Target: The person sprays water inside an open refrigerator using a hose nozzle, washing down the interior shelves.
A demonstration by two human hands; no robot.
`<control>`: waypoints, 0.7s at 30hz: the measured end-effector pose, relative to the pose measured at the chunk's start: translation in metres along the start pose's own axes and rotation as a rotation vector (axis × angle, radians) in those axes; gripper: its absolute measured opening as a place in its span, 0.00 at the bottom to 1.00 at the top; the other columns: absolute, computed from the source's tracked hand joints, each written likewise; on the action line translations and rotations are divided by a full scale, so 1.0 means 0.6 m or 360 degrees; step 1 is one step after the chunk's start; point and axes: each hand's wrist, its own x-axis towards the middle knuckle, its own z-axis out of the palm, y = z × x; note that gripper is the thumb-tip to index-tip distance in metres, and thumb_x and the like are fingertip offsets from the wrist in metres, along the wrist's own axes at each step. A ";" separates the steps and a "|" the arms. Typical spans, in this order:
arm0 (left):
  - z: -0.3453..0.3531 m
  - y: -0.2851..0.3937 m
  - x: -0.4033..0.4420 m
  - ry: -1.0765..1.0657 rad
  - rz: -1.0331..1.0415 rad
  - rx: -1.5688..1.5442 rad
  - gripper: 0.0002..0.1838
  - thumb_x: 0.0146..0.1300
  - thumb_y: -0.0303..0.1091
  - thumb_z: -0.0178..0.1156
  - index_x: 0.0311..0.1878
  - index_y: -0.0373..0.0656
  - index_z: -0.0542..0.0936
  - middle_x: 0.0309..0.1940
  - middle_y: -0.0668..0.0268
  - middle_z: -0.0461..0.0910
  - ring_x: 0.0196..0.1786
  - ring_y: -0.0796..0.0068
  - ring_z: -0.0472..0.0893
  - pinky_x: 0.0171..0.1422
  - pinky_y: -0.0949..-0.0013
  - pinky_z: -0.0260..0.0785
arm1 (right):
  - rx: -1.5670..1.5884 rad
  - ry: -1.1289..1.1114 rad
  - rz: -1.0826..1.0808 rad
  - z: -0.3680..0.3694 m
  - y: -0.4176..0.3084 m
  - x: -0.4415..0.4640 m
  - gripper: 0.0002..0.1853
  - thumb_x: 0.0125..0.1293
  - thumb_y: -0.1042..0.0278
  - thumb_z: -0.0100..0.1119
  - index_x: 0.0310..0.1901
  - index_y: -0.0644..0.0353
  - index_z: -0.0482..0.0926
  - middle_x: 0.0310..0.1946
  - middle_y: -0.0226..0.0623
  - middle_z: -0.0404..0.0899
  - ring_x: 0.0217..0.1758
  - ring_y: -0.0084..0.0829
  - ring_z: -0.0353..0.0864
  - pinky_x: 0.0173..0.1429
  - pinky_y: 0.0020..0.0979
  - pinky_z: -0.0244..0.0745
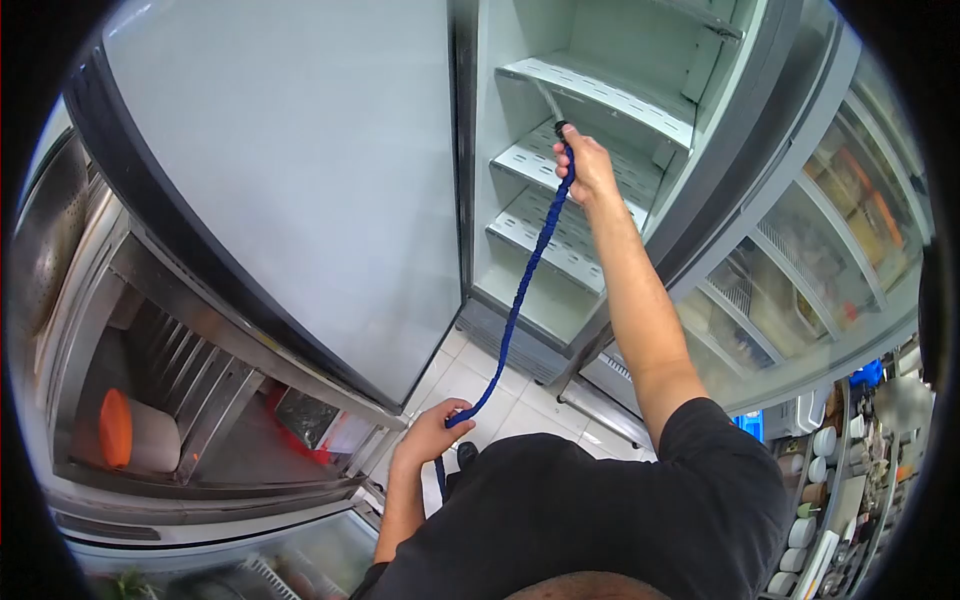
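A blue fabric-covered hose (520,290) runs between my two hands in the head view. My right hand (588,165) is closed around its upper end, inside the open upright fridge (570,325). From the dark tip of the hose, a clear whitish streak (548,100), apparently water, reaches up to the perforated shelf (600,92). Lower down, near my body, my left hand (432,435) is wrapped round the hose, and its tail hangs below that hand. Further perforated shelves, the middle one (520,160) and the lower one (545,240), sit beneath my right hand.
The fridge's swung-out door (290,190) stands on the left. At the right, a glass door (800,270) shows stocked shelves behind it. A metal counter unit with an orange-lidded container (117,428) lies lower left. Tiled floor (520,405) shows below; crockery shelves (820,480) are lower right.
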 end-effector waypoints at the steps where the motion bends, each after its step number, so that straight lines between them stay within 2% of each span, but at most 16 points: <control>1: -0.004 0.011 -0.005 0.0006 -0.0003 0.0029 0.21 0.69 0.40 0.72 0.61 0.44 0.82 0.41 0.63 0.85 0.43 0.73 0.81 0.51 0.67 0.75 | 0.0034 0.0011 0.0000 -0.004 0.003 0.003 0.17 0.76 0.59 0.65 0.49 0.63 0.72 0.32 0.38 0.79 0.24 0.22 0.73 0.23 0.27 0.71; 4: -0.005 0.013 -0.006 0.0018 -0.0022 0.0067 0.22 0.69 0.41 0.72 0.62 0.44 0.82 0.41 0.62 0.86 0.43 0.73 0.81 0.51 0.67 0.75 | 0.0024 -0.0015 0.0031 -0.011 0.008 0.001 0.18 0.76 0.58 0.65 0.50 0.63 0.71 0.32 0.38 0.79 0.25 0.24 0.75 0.24 0.29 0.73; 8: -0.003 0.013 -0.002 0.0029 0.0013 0.0062 0.23 0.68 0.43 0.72 0.61 0.45 0.81 0.38 0.62 0.85 0.41 0.70 0.82 0.48 0.65 0.75 | 0.0164 0.0149 -0.0051 -0.024 0.012 0.007 0.18 0.76 0.58 0.64 0.50 0.63 0.71 0.32 0.39 0.80 0.25 0.25 0.76 0.24 0.31 0.75; 14: -0.001 0.017 0.009 -0.0021 0.0010 0.0044 0.22 0.68 0.43 0.72 0.61 0.45 0.82 0.39 0.62 0.85 0.40 0.70 0.82 0.48 0.65 0.75 | 0.0022 0.0222 -0.0145 -0.031 -0.004 -0.013 0.19 0.76 0.57 0.64 0.52 0.65 0.71 0.32 0.39 0.80 0.24 0.24 0.77 0.23 0.30 0.75; 17: -0.003 0.014 0.017 -0.0036 0.0030 0.0047 0.21 0.69 0.40 0.72 0.61 0.44 0.82 0.38 0.65 0.85 0.40 0.76 0.80 0.48 0.68 0.74 | -0.0152 0.0245 -0.0188 -0.035 -0.020 -0.031 0.20 0.76 0.57 0.65 0.53 0.66 0.72 0.31 0.38 0.80 0.23 0.24 0.77 0.22 0.30 0.75; 20: -0.003 0.016 0.020 -0.0050 -0.0002 0.0026 0.21 0.69 0.39 0.72 0.61 0.44 0.82 0.36 0.67 0.83 0.39 0.78 0.79 0.45 0.69 0.73 | -0.0279 0.0275 -0.0269 -0.040 -0.050 -0.051 0.16 0.75 0.56 0.66 0.46 0.61 0.75 0.28 0.33 0.78 0.21 0.21 0.74 0.22 0.27 0.71; 21: -0.002 0.016 0.021 -0.0061 0.0004 0.0028 0.21 0.69 0.39 0.72 0.61 0.44 0.82 0.36 0.67 0.83 0.38 0.78 0.78 0.45 0.69 0.73 | -0.0384 0.0287 -0.0322 -0.047 -0.067 -0.051 0.16 0.75 0.56 0.66 0.47 0.63 0.77 0.28 0.32 0.78 0.21 0.21 0.74 0.21 0.26 0.71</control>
